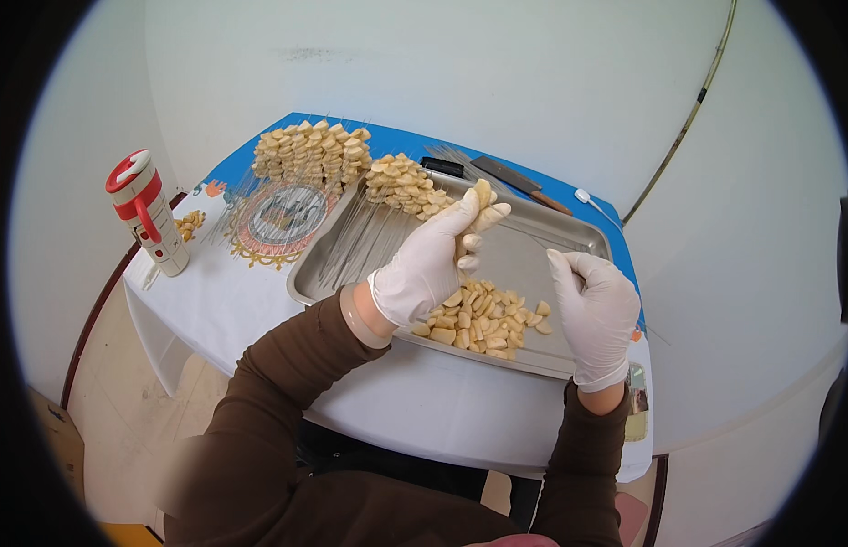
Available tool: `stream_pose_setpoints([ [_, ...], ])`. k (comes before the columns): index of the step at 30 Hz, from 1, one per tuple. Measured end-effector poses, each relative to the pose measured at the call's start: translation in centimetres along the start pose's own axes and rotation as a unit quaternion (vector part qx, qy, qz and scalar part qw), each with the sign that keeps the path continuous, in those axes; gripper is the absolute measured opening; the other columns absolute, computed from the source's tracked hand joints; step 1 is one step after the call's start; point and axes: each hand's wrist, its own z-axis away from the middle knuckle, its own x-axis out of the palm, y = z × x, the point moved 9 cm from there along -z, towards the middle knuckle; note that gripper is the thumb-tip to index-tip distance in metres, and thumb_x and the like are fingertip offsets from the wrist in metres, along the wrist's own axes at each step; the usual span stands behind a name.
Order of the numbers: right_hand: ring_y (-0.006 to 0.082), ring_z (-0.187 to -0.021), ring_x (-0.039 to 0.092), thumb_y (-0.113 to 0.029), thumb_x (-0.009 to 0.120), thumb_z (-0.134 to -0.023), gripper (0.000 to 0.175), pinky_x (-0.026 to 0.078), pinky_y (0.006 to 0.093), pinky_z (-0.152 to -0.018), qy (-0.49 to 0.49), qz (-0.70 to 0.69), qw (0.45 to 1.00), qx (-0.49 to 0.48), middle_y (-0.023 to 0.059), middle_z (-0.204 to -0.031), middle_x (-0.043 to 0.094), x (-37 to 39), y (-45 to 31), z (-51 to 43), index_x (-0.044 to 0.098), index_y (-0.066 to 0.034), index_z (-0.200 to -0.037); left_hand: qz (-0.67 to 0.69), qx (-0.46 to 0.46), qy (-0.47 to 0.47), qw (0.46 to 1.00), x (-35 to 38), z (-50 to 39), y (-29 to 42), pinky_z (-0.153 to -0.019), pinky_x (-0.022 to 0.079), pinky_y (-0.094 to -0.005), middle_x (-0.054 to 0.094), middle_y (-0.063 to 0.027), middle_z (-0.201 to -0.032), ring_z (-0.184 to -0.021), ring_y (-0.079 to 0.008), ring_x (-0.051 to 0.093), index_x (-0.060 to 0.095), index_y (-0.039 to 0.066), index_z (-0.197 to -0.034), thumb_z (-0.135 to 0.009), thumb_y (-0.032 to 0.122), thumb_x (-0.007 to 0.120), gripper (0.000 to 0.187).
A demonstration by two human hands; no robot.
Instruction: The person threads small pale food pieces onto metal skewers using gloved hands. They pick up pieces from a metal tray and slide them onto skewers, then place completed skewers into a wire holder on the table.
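My left hand (430, 263), in a white glove, is raised over the metal tray (410, 345) and holds pale vegetable slices (483, 191), which look like potato, between thumb and fingers. To its right, my gloved right hand (597, 311) has thumb and forefinger pinched on a thin skewer (659, 335); its far end shows faintly past the hand. Loose half-round slices (489, 318) are heaped in the near part of the tray, below and between my hands. Threaded slices (400, 181) on skewers lie stacked at the tray's far left corner, their bare skewer ends (366, 239) pointing towards me.
Another stack of skewered slices (311, 154) lies at the back left. Behind the tray are a cleaver (506, 174), a black object (442, 167) and loose skewers (458, 156). A lidded tumbler (150, 215) and small scraps (190, 224) stand left. A phone-like object (637, 403) lies right.
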Motion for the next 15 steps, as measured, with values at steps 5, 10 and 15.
stream_pose_setpoints([
  [5,0.0267,-0.071,0.069,-0.019,0.075,-0.089,0.016,0.052,0.0323,-0.066,-0.005,0.014,1.000,-0.001,0.0120,-0.079,0.072,0.1,-0.1,0.0,0.076,-0.0029,-0.088,-0.025,0.016,0.006,1.000,0.2,0.1,0.3,-0.058,0.037,-0.0166,0.062,0.0037,-0.124,-0.068,-0.0004,0.041,0.055,0.019,-0.129,-0.106,0.042,0.053,0.032],
  [10,0.0276,-0.071,0.069,-0.020,0.074,-0.089,0.016,0.052,0.0329,-0.065,-0.007,0.019,1.000,0.003,0.0119,-0.079,0.071,0.2,-0.1,0.0,0.075,-0.0034,-0.087,-0.064,0.048,0.013,0.997,0.2,0.1,0.7,-0.057,0.034,-0.0157,0.064,0.0032,-0.122,-0.067,0.0006,0.039,0.057,0.017,-0.127,-0.106,0.041,0.053,0.032],
  [15,0.0276,-0.070,0.069,-0.020,0.074,-0.089,0.016,0.052,0.0332,-0.065,-0.002,0.023,1.000,0.000,0.0118,-0.079,0.071,0.2,-0.2,0.1,0.076,-0.0041,-0.087,-0.104,0.095,0.020,0.990,0.3,0.1,1.2,-0.055,0.032,-0.0145,0.067,0.0025,-0.118,-0.065,0.0014,0.038,0.061,0.015,-0.122,-0.105,0.040,0.055,0.031],
])
